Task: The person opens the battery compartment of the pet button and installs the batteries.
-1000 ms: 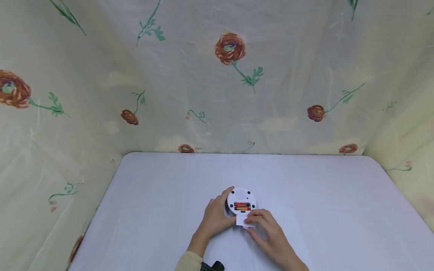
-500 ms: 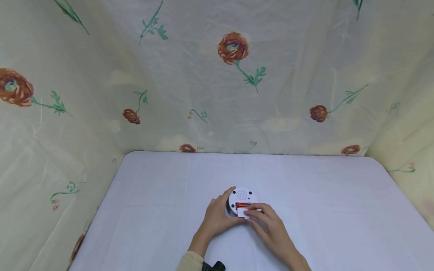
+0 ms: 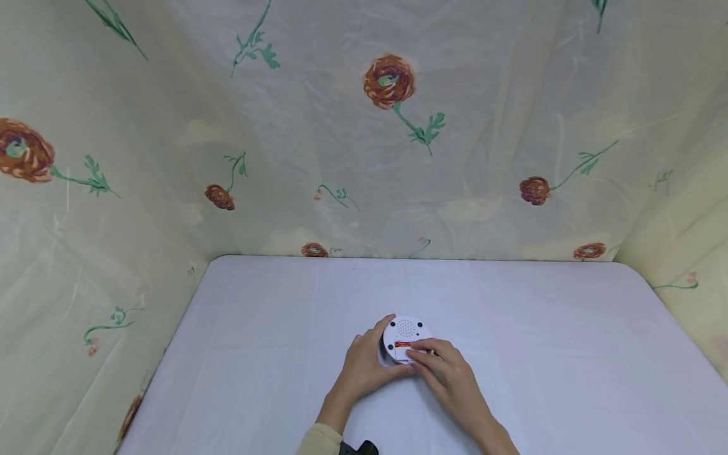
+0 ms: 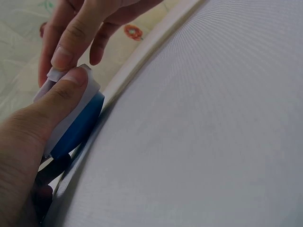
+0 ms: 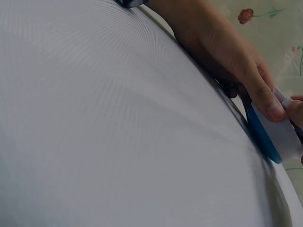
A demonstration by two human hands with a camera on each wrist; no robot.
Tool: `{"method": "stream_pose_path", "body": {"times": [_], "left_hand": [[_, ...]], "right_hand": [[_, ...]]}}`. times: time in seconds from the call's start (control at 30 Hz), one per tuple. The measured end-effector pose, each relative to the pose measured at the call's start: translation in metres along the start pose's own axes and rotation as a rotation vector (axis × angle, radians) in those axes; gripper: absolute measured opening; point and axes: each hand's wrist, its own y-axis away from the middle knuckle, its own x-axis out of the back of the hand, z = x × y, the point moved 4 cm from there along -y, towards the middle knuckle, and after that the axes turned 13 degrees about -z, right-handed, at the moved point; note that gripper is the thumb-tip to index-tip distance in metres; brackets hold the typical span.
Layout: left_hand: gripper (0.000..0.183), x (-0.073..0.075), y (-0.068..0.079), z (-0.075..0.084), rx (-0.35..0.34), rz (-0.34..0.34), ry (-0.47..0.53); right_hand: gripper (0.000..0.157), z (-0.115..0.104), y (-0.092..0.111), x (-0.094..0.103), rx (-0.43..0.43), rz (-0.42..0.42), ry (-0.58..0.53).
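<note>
A round white device (image 3: 406,327) with a grid of small holes and dark round feet lies face down on the table. My left hand (image 3: 364,365) grips its left side, thumb along the near edge. A red battery (image 3: 402,344) shows in its open compartment. With my right hand (image 3: 450,379) I pinch a small white battery cover (image 3: 400,353), which lies over the lower part of that compartment. In the left wrist view the device's lower part (image 4: 80,125) is blue. My right fingers hide part of the compartment.
A white cloth covers the table (image 3: 273,328). Flower-printed curtains (image 3: 318,126) hang behind it and at both sides. Part of a black wrist strap (image 3: 359,448) shows at the bottom edge.
The battery cover has moved away from me, from below the device onto its compartment, hiding the lower battery. My left thumb has shifted right along the near edge.
</note>
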Motion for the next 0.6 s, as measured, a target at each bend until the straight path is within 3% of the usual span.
{"method": "stream_pose_path", "body": {"times": [0.4,0.6], "left_hand": [[0.096,0.0007,-0.0003,0.0013,-0.029,0.015,-0.024],[0.096,0.0003,0.0005,-0.0005,-0.023,0.015,-0.018]], "right_hand": [[0.033,0.0053,0.0022,-0.0061,-0.101,0.012,-0.052],[0.033,0.0032,-0.0003,-0.0064,-0.073,0.026,-0.03]]}}
